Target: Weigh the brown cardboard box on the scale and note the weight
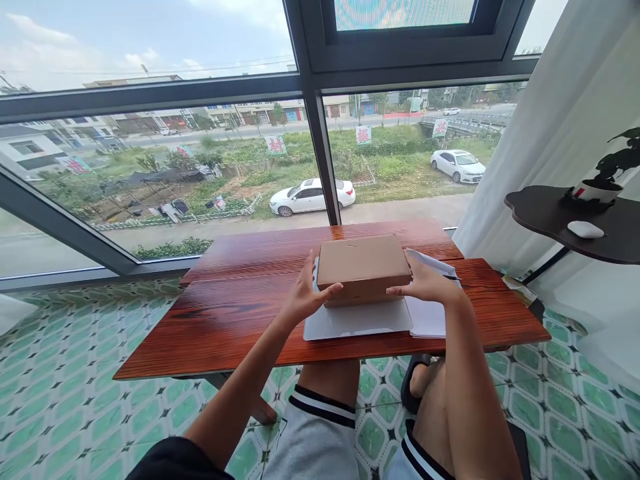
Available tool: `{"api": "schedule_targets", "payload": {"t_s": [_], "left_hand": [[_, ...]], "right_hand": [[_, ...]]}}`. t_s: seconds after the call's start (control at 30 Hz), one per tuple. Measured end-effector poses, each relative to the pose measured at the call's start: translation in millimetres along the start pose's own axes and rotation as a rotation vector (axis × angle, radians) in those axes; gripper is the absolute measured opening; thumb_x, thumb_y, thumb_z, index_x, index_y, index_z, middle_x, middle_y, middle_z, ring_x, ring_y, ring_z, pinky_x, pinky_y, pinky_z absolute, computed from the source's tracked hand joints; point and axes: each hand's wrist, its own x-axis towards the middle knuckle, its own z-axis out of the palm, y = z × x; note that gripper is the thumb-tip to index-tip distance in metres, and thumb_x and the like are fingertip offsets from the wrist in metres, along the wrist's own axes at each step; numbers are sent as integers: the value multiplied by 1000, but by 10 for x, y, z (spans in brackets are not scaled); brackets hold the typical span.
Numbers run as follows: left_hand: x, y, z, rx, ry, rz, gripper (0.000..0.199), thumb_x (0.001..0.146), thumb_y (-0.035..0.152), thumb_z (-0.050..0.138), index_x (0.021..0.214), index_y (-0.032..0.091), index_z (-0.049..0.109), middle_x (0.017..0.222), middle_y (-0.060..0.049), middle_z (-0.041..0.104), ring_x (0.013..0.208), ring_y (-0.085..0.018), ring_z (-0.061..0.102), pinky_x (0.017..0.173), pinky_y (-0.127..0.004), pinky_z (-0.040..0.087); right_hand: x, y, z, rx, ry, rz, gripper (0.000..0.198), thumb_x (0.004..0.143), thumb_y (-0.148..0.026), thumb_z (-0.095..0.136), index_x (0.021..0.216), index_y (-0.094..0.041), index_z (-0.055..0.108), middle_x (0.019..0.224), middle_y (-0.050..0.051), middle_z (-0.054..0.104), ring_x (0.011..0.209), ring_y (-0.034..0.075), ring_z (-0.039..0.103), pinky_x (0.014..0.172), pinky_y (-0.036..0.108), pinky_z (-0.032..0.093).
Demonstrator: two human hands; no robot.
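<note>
A brown cardboard box is gripped between my two hands, over a closed silver laptop. On its left side is my left hand, the thumb along the front edge and the fingers on the side. My right hand holds the opposite side in the same way, with its fingertips partly hidden. White sheets of paper lie beside the laptop, under my right forearm. Whether the box rests on the laptop or is slightly raised I cannot tell.
The glossy red-brown wooden table stands against a large window with dark frames. To the right, a dark side table carries a potted plant and a white mouse. A white curtain hangs behind it.
</note>
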Motion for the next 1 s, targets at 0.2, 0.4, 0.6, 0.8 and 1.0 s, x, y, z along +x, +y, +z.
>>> {"api": "schedule_targets", "payload": {"t_s": [0.2,0.4,0.6,0.8,1.0], "left_hand": [[-4,84,37,-138,-104,-11,115,66,59,82,157,19,23,155,-18,44,144,-35,43,120,-49,38],[-4,98,42,-41,-109,28,107,69,55,81,156,21,27,148,-14,52,139,-34,47,117,-48,39],[-11,58,48,26,-128,40,112,68,53,82,158,23,22,150,-12,51,141,-33,46,117,-45,39],[-6,91,56,40,-117,3,104,69,54,81,154,23,29,143,-11,57,136,-33,51,115,-44,41],[105,118,7,-1,-147,65,102,68,56,81,152,24,32,146,-11,53,137,-33,49,118,-46,38]], "right_hand": [[4,-64,-18,100,-49,53,81,70,-38,83,138,-20,44,138,9,57,124,30,56,105,40,46],[33,-27,17,30,-33,56,83,70,-31,83,142,-21,42,134,9,60,122,32,57,102,43,47],[57,-15,59,-39,-8,77,83,67,-28,85,138,-18,43,127,13,63,117,35,60,102,45,47],[38,-100,-10,-21,-3,58,77,67,-23,83,134,-19,46,130,8,63,116,32,61,98,39,49],[52,-136,-54,-68,53,53,70,67,-31,85,129,-23,53,124,6,65,113,33,61,91,38,50]]}}
